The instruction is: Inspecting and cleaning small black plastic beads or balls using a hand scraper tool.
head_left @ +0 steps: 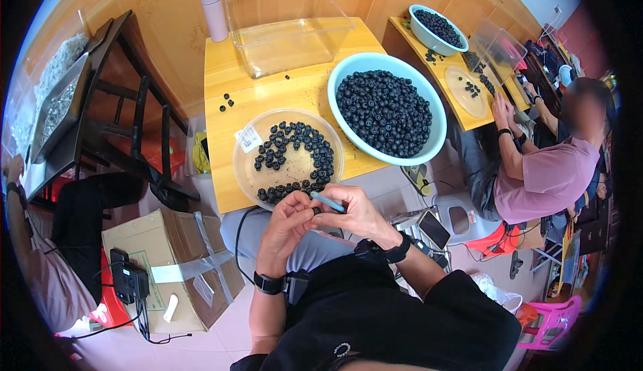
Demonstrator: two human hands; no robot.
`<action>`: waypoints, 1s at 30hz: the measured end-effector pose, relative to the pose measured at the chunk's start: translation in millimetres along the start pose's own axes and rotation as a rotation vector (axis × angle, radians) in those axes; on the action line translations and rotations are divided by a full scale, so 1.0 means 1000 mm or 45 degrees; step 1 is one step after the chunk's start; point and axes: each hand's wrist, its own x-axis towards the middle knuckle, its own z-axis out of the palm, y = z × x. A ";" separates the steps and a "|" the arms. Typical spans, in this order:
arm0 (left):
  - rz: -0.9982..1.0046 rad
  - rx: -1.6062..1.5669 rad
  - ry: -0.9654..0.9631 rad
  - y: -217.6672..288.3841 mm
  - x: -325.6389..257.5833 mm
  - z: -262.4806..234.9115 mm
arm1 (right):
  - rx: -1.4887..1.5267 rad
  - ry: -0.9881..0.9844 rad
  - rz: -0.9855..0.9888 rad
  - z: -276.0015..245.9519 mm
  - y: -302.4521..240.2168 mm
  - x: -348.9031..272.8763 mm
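My left hand [289, 222] pinches a small dark round piece [317, 211] between thumb and fingertips. My right hand [358, 211] grips a slim light-blue pen-like tool [328, 202], its tip close to that piece. Both hands meet just over the table's near edge. Right in front of them is a clear round tray [289, 113] with a white label, holding many black round pieces [295, 146] that look like beads. Farther right stands a light-blue basin [439, 126] heaped with the same black pieces. The fingers partly hide the held piece.
An empty-looking clear rectangular bin [288, 36] and a pink bottle [213, 16] stand at the back of the yellow table [224, 153]. Left below is a taped cardboard box [144, 234]. At right, a co-worker in pink [546, 180] sits by another table with a basin [439, 39].
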 end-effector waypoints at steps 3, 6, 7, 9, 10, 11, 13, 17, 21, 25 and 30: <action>-0.010 0.072 0.049 0.001 0.000 0.004 | -0.061 0.077 0.082 -0.007 -0.005 -0.004; 0.017 0.100 0.092 0.005 0.000 0.007 | -0.252 0.384 0.177 -0.032 -0.008 -0.006; 0.032 0.104 0.107 0.006 -0.001 0.008 | -0.284 0.552 0.010 -0.046 -0.005 -0.006; 0.039 0.124 0.152 0.008 -0.004 0.007 | -0.495 0.831 0.023 -0.083 -0.005 -0.007; 0.026 0.126 0.136 0.007 -0.002 0.006 | -0.541 0.975 -0.133 -0.104 0.003 -0.006; 0.013 0.128 0.121 0.006 -0.001 0.003 | -0.526 1.071 -0.148 -0.122 0.010 -0.007; 0.023 0.135 0.140 0.004 -0.003 -0.003 | -0.891 1.193 -0.073 -0.138 0.006 -0.006; 0.005 0.117 0.170 0.001 -0.004 -0.004 | -1.097 1.121 -0.358 -0.119 0.008 -0.003; 0.003 0.205 0.203 -0.001 -0.008 -0.012 | -1.043 0.845 -0.342 -0.063 0.029 -0.001; -0.208 0.443 0.234 0.009 -0.027 -0.021 | -0.752 0.617 0.204 -0.038 0.057 0.002; -0.200 0.695 0.707 0.009 -0.040 -0.034 | -0.356 0.523 0.304 -0.037 0.075 0.015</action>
